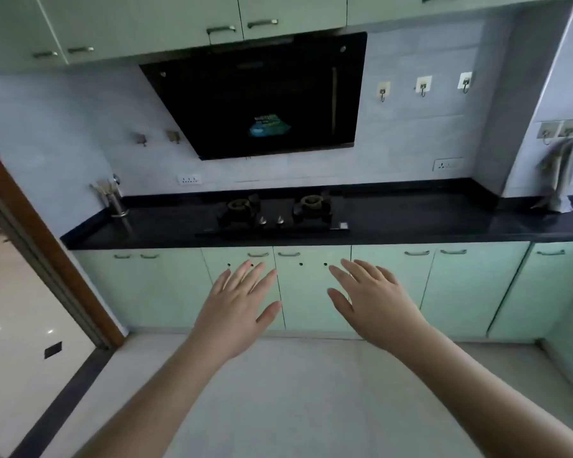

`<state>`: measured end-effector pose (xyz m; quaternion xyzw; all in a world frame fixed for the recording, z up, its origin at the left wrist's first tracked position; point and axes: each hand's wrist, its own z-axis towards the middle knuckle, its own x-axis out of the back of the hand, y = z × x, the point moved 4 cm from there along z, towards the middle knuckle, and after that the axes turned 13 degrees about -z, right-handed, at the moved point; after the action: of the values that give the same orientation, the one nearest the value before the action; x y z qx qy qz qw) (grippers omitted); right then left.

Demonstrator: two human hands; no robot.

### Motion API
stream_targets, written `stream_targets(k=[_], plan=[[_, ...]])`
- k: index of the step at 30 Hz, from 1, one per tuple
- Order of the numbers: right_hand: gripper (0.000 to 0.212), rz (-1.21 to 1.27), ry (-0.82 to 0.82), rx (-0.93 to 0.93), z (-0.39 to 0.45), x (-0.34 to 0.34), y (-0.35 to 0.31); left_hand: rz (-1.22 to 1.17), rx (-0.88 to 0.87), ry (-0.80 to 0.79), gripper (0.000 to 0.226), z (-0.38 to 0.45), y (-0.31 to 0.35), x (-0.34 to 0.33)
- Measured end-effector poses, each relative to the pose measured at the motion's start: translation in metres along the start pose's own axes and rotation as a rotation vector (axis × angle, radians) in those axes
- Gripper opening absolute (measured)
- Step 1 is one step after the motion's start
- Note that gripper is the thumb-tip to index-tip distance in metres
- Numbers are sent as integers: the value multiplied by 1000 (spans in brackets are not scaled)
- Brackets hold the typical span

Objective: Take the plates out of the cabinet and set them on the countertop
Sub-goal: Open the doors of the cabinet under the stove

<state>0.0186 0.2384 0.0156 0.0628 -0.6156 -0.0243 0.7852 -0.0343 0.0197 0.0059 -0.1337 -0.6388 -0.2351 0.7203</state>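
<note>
My left hand [242,305] and my right hand [371,302] are stretched out in front of me, fingers spread and straight, holding nothing. Both hang in the air before the pale green lower cabinets [311,292], whose doors are all closed. The black countertop [411,219] runs above those cabinets. No plates are in sight. More closed pale green cabinets [139,24] hang along the top of the wall.
A two-burner gas hob [275,211] is set into the countertop's middle, under a black range hood [262,97]. A utensil holder [115,201] stands at the counter's left end, a hanging cloth [558,180] at the right. A doorway frame [43,246] is at left.
</note>
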Motion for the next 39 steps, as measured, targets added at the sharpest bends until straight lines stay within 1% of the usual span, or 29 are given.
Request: stream_targets(k=[3, 5, 9, 14, 18, 23, 30, 36, 39], plan=[[55, 45, 17, 5, 25, -13, -14, 19, -43, 42, 73, 9, -21, -5], [56, 58, -2, 17, 46, -25, -32, 14, -46, 71, 69, 18, -43, -9], [57, 28, -25, 58, 93, -44, -74, 39, -12, 59, 68, 40, -99, -21], [59, -4, -50, 87, 150, -66, -129, -4, 27, 30, 72, 68, -168, -34], [60, -31, -77, 39, 181, -83, -146, -42, 23, 33, 74, 90, -205, -40], [63, -40, -68, 2, 211, -99, -142, -66, -14, 45, 72, 126, -230, -49], [65, -28, -92, -61, 260, -139, -108, -81, -60, 7, 71, 198, -235, -88], [53, 88, -51, -101, 306, -173, -71, -109, -44, -29, 76, 255, -239, -122], [53, 106, -71, -53, 327, -194, -56, -91, -22, -86, 76, 279, -244, -142]])
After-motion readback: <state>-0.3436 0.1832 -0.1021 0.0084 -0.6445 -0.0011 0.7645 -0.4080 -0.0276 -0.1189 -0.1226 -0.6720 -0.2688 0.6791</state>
